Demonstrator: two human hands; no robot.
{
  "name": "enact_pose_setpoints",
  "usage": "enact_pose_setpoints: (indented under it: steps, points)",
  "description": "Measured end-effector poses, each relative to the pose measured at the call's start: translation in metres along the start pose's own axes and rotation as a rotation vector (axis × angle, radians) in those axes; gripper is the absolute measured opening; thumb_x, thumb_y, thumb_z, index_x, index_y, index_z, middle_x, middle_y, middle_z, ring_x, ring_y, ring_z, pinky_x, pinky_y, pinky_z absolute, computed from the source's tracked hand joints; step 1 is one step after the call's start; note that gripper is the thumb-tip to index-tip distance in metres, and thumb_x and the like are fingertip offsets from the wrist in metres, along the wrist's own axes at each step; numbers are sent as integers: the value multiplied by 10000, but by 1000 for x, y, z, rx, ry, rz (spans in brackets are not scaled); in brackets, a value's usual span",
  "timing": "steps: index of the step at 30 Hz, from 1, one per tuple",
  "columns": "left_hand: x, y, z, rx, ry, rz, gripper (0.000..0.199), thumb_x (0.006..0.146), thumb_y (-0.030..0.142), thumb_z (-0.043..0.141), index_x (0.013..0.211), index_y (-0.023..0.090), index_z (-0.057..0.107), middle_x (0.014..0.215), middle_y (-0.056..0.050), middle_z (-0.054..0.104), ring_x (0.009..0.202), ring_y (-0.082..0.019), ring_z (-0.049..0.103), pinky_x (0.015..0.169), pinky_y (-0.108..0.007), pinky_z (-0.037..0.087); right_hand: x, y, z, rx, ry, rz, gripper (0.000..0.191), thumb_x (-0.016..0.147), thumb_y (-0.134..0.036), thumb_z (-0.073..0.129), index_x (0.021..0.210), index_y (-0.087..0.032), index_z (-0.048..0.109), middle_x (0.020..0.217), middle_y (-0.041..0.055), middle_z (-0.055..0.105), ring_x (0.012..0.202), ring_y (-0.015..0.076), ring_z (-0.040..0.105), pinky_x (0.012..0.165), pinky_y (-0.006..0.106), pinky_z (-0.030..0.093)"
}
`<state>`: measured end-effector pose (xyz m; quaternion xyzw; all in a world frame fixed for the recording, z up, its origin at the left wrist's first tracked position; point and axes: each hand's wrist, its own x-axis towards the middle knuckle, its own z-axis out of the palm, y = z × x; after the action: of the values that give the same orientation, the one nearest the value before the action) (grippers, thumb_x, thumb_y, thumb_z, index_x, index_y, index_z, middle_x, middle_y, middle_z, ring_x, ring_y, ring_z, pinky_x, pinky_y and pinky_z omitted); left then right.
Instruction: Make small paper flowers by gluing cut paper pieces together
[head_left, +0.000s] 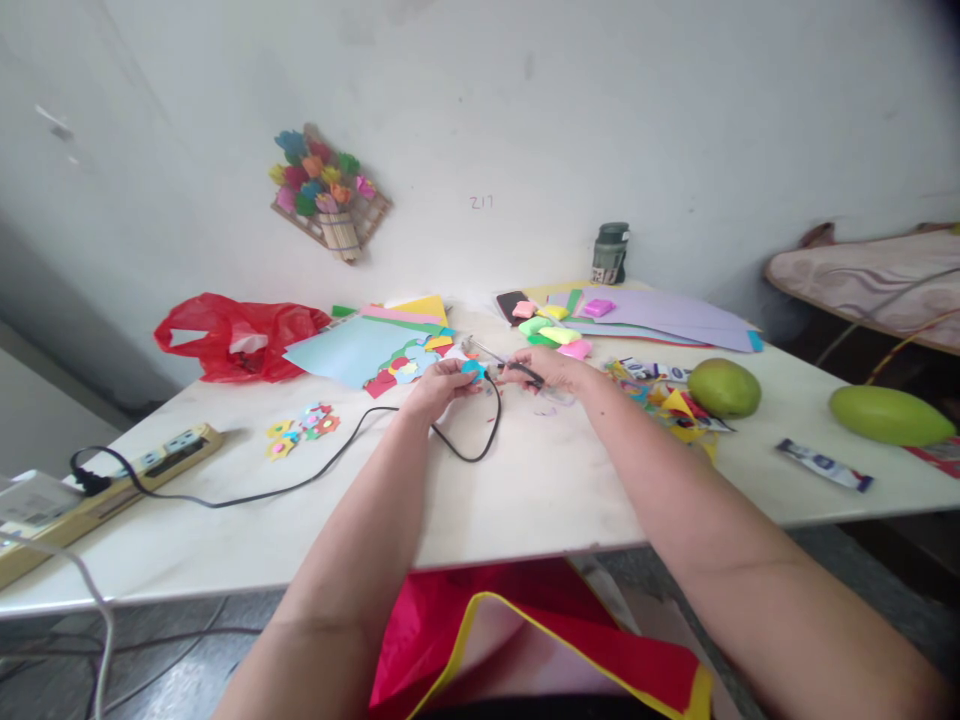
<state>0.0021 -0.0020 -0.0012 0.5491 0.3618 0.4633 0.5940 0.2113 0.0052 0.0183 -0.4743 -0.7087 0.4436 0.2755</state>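
Observation:
My left hand (444, 388) is closed on a small blue paper piece (472, 370) above the middle of the table. Close beside it on the right, my right hand (546, 368) grips a black-handled tool (527, 374). A thin metallic part points left from it; its exact kind is too blurred to tell. A black cord (480, 458) loops up between the hands, its end hidden there. Just behind my left hand lie coloured paper cutouts (405, 368). Several finished-looking paper flowers (301, 430) rest to the left.
The cord runs left to a power strip (150, 470). A red plastic bag (225, 340) and coloured sheets (337, 345) lie at the back left. Clay packs (555, 332), purple paper (667, 318) and a bottle (610, 252) stand behind; paper scraps (675, 410) and green mangoes (724, 388) lie right.

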Motion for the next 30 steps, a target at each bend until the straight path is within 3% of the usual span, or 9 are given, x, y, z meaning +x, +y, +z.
enact_pose_setpoints:
  steps: [7,13,24,30]
  points:
    - [1,-1,-2,-44,-4,16,270,583,258,759,684,112,556,582,30,555,546,-69,553,663,-264,516,0,4,-4,-32,-135,-53,310,729,-438,651,781,-141,581,529,-24,544,385,44,451,364,164,338]
    - [-3,4,1,-37,-57,-21,245,624,245,733,736,102,568,680,-45,639,601,-127,626,646,-280,534,-2,2,-3,-24,-230,-62,270,771,-396,621,872,-149,584,523,-37,544,375,38,449,349,149,316]
    - [-3,2,-1,-22,-91,-70,198,623,200,720,711,108,568,588,-18,594,493,-83,547,570,-255,519,-7,-4,-5,-92,-220,-31,309,723,-416,659,874,-149,622,529,-34,540,385,39,445,366,160,324]
    - [-3,3,0,-46,-38,-50,207,616,233,729,699,115,580,541,7,559,487,-77,525,595,-256,513,-5,-1,-4,-71,-225,-37,316,713,-430,660,845,-146,618,525,-32,544,384,44,452,360,166,318]
